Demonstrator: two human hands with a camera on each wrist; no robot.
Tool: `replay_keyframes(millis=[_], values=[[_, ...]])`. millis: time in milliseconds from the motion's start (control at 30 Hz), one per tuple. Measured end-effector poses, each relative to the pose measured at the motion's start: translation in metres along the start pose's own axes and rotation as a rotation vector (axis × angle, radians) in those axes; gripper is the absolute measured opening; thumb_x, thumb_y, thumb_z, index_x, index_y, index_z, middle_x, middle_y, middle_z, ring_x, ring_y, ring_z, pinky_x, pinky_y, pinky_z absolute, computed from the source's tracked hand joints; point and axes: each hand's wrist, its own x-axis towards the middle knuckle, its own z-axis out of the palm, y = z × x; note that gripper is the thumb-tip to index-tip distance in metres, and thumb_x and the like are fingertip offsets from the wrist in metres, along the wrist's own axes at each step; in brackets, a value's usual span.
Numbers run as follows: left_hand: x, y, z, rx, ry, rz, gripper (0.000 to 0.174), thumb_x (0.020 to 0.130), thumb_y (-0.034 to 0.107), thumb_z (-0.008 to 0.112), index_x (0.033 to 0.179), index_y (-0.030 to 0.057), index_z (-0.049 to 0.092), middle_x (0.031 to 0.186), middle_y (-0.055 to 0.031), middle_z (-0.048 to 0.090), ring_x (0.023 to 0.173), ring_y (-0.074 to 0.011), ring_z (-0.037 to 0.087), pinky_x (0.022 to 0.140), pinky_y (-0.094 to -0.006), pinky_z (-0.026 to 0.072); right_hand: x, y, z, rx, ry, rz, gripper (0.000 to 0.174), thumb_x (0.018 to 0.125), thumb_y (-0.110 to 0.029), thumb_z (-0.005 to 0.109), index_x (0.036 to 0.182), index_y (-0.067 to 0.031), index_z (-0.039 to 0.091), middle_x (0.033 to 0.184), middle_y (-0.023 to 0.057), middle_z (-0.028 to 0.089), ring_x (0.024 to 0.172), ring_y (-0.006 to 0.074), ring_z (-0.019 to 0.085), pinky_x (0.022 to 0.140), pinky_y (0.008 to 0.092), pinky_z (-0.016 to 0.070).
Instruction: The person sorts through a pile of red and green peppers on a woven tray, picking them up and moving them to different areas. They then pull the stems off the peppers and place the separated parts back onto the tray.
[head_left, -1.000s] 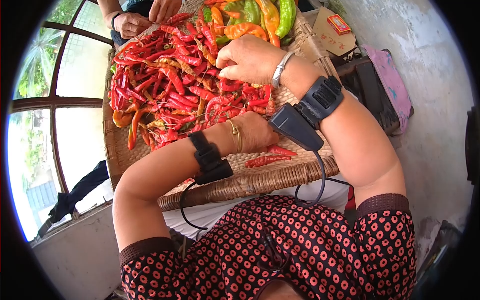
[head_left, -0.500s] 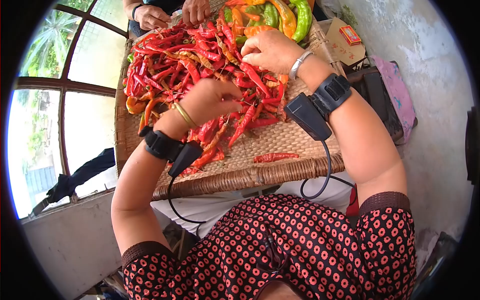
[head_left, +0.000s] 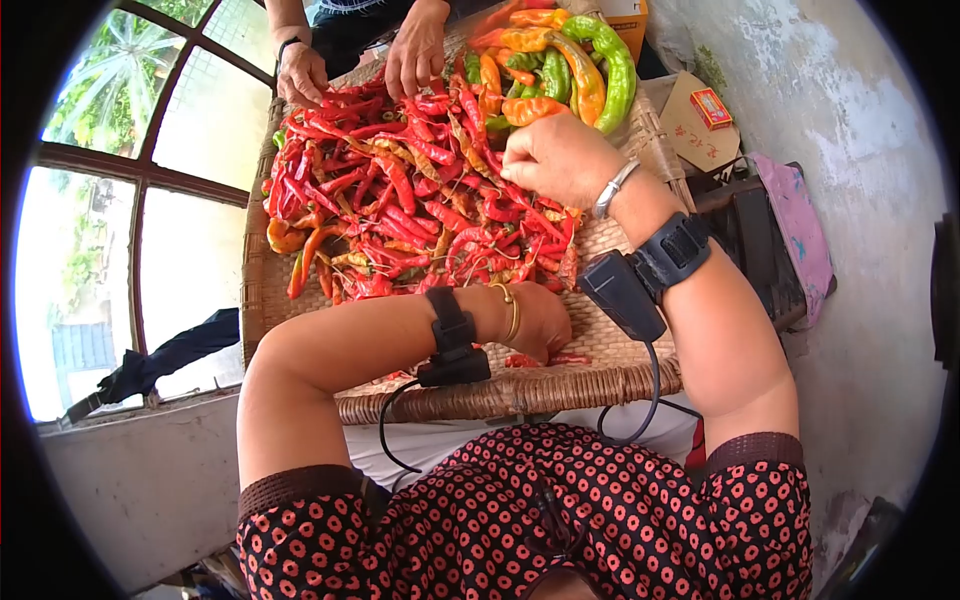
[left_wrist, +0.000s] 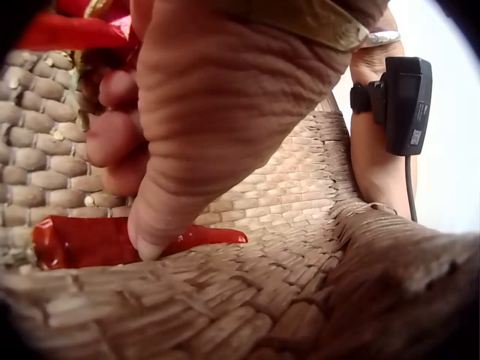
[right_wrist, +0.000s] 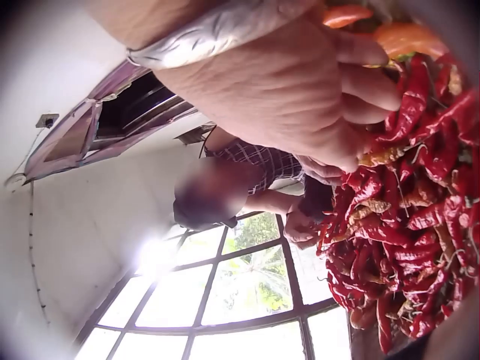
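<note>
My left hand (head_left: 540, 322) is low over the near part of a woven tray (head_left: 620, 355). In the left wrist view its thumb lies against the near side of a single red chili pepper (left_wrist: 82, 241), with the other fingers bent behind it. My right hand (head_left: 565, 162) is at the right side of a heap of red chili peppers (head_left: 410, 205), its fingers bent down among them. In the right wrist view a wrinkled red chili (right_wrist: 409, 112) lies beside those fingers, and the fingertips are partly hidden.
Green and orange peppers (head_left: 555, 60) lie at the tray's far right. Another person's hands (head_left: 415, 60) are at the heap's far edge. A barred window (head_left: 130, 200) is on the left. On the right are a small red box (head_left: 711, 108) and a black bag (head_left: 750, 235).
My left hand swung from the near edge up over the heap, then back down to the near edge. The right hand stays by the heap's right side. The other person's hands shifted along the far edge.
</note>
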Motion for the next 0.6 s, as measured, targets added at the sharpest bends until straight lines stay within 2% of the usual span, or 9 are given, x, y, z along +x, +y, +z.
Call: replay_keyframes(millis=[67,133,200,267,367,400,467,533,600], values=[[0.0,0.0,0.002,0.055,0.024,0.0,0.015,0.064,0.028,0.063,0.073,0.0146,0.061,0.07,-0.0064,0.06,0.069,-0.0263,0.059,0.059,-0.0381,0.0459,-0.004,0.0,-0.002,-0.139,-0.293,-0.069,0.019,0.073,-0.02,0.058,0.074,-0.0019,0.062,0.065,0.0132,0.06,0.059,0.0219,0.06,0.056,0.031,0.0456],[-0.001,-0.002,0.003,0.037,0.026,0.022,0.014,0.065,0.027,0.062,0.072,0.0148,0.061,0.069,-0.0057,0.06,0.067,-0.0258,0.059,0.058,-0.0374,0.0457,-0.008,-0.013,-0.006,-0.019,-0.652,0.126,0.019,0.074,-0.02,0.057,0.074,-0.0009,0.062,0.059,0.0118,0.059,0.051,0.0186,0.06,0.051,0.0299,0.0458],[-0.001,-0.005,0.006,-0.021,0.052,0.013,0.013,0.065,0.026,0.062,0.072,0.0145,0.061,0.068,-0.0049,0.06,0.066,-0.0243,0.059,0.058,-0.0361,0.0455,-0.009,-0.017,0.005,0.035,-0.746,0.192,0.02,0.075,-0.02,0.055,0.07,-0.0014,0.062,0.055,0.009,0.058,0.047,0.0162,0.059,0.048,0.0294,0.0464],[-0.004,-0.01,0.01,-0.07,0.079,0.003,0.012,0.065,0.024,0.063,0.072,0.0142,0.061,0.067,-0.0041,0.06,0.064,-0.0229,0.058,0.057,-0.0349,0.0452,-0.007,-0.021,0.017,-0.13,-0.857,0.251,0.019,0.074,-0.018,0.056,0.067,-0.0016,0.061,0.056,0.0104,0.059,0.048,0.0172,0.06,0.05,0.0298,0.0478],[-0.015,-0.011,0.01,-0.399,0.15,0.098,0.011,0.064,0.017,0.066,0.07,0.0096,0.06,0.064,-0.0024,0.059,0.06,-0.0155,0.056,0.054,-0.0295,0.0425,-0.01,-0.036,0.016,-0.325,-0.768,0.129,0.017,0.072,-0.015,0.055,0.064,-0.0019,0.062,0.058,0.0114,0.061,0.049,0.0202,0.06,0.051,0.0313,0.0491],[-0.022,-0.009,0.007,-0.374,0.173,0.093,0.011,0.064,0.017,0.066,0.07,0.0096,0.06,0.064,-0.0024,0.059,0.06,-0.0155,0.056,0.054,-0.0295,0.0425,-0.013,-0.041,0.012,-0.287,-0.757,0.13,0.017,0.072,-0.015,0.055,0.064,-0.0016,0.061,0.057,0.0109,0.06,0.049,0.02,0.06,0.051,0.0312,0.0489],[-0.041,-0.009,0.0,-0.614,0.186,0.064,0.01,0.066,0.013,0.065,0.07,0.0061,0.059,0.062,-0.0016,0.057,0.059,-0.0123,0.054,0.052,-0.0283,0.0411,-0.016,-0.04,0.014,-0.256,-0.766,0.192,0.017,0.072,-0.015,0.055,0.065,-0.0009,0.061,0.057,0.0112,0.06,0.049,0.0204,0.06,0.05,0.0318,0.0484],[-0.072,-0.006,-0.02,-0.578,0.213,0.023,0.01,0.069,0.012,0.065,0.068,0.0043,0.058,0.059,0.0011,0.055,0.057,-0.0078,0.052,0.05,-0.0241,0.0401,-0.017,-0.039,0.014,-0.321,-0.785,0.221,0.016,0.071,-0.016,0.056,0.067,-0.0011,0.061,0.057,0.0114,0.06,0.048,0.0209,0.06,0.048,0.0325,0.0477],[-0.101,-0.012,-0.03,-0.791,0.219,-0.209,0.01,0.072,0.012,0.064,0.068,0.0048,0.057,0.059,0.0033,0.053,0.055,-0.005,0.049,0.048,-0.0209,0.0389,-0.016,-0.036,0.016,-0.346,-0.829,0.311,0.016,0.071,-0.017,0.057,0.07,-0.0014,0.061,0.06,0.0114,0.061,0.049,0.0206,0.059,0.047,0.0323,0.0471]])
